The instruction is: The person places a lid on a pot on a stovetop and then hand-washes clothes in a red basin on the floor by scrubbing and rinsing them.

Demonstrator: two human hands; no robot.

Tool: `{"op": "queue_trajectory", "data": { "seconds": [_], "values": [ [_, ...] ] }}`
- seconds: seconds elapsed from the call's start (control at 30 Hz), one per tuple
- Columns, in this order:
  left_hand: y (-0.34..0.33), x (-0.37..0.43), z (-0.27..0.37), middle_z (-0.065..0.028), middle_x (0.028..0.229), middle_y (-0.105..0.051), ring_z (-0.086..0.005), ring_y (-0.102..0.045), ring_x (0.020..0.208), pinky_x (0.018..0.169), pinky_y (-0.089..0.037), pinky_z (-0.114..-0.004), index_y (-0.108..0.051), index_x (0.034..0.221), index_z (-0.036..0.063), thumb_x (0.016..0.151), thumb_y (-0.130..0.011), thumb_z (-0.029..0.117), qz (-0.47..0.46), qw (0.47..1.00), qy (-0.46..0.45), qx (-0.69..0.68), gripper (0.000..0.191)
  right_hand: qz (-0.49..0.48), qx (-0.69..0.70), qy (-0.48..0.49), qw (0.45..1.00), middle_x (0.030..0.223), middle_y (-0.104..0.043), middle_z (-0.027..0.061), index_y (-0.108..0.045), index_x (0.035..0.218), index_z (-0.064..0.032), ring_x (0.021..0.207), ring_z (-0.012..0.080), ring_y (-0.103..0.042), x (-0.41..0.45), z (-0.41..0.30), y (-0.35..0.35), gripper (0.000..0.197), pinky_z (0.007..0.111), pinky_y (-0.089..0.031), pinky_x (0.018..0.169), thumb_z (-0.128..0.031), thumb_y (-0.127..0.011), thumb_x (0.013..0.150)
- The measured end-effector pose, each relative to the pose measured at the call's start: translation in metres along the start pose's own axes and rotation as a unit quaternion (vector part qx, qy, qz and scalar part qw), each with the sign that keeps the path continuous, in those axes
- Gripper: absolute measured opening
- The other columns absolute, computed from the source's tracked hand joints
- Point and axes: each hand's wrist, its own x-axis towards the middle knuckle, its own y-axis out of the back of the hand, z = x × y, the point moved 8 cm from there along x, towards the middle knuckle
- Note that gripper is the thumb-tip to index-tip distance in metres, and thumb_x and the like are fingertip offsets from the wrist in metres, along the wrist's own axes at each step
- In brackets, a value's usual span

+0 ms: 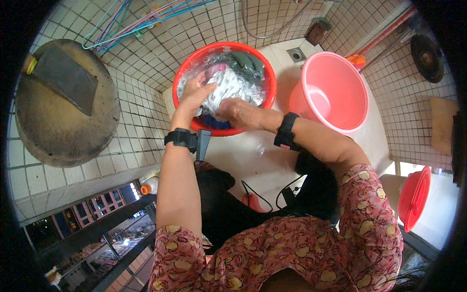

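Note:
A red plastic basin (271,100) on the floor holds sudsy water and wet laundry. Across its middle lies a white patterned garment (228,85), partly out of the water. My left hand (195,89) grips the garment's left side, thumb on top and some fingertips hidden, close to a pink patch (218,68). Lower down, my right hand (231,108) is closed on the garment's near edge, slightly blurred. Dark green cloth (248,64) soaks at the far right of the basin. Dark blue cloth (215,122) shows by the near rim.
A pink plastic bucket (334,91) stands right of the basin, near a floor drain (296,54). Thin hangers (146,22) and a shower hose (262,36) hang along the tiled wall. To the left is a round board (65,135) bearing a dark slab (67,78).

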Motion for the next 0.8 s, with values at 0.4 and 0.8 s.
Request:
{"op": "queue_trajectory", "data": {
  "seconds": [0.4, 0.8],
  "values": [
    [0.014, 0.004, -0.013, -0.0145, 0.081, -0.060, -0.0196, -0.057, 0.070, 0.066, -0.046, -0.029, -0.057, 0.089, -0.0098, 0.067, -0.061, 0.000, 0.152, 0.985, 0.029, -0.082, 0.024, 0.241, 0.123, -0.273, 0.923, 0.077, -0.059, 0.0220, -0.061, 0.091, -0.0048, 0.073, 0.0371, -0.058, -0.012, 0.119, 0.063, 0.025, 0.042, -0.047, 0.070, -0.014, -0.048, 0.071],
    [0.042, -0.028, 0.092, -0.0162, 0.103, -0.055, -0.0259, -0.052, 0.098, 0.091, -0.037, -0.037, -0.049, 0.103, -0.0088, 0.070, -0.053, -0.001, 0.006, 0.884, -0.142, -0.444, 0.034, 0.179, 0.373, -0.261, 0.872, 0.109, -0.050, 0.0135, -0.038, 0.123, -0.0027, 0.093, 0.0203, -0.051, 0.000, 0.110, 0.062, 0.059, 0.032, -0.044, 0.075, -0.012, -0.060, 0.069]
  ]
}}
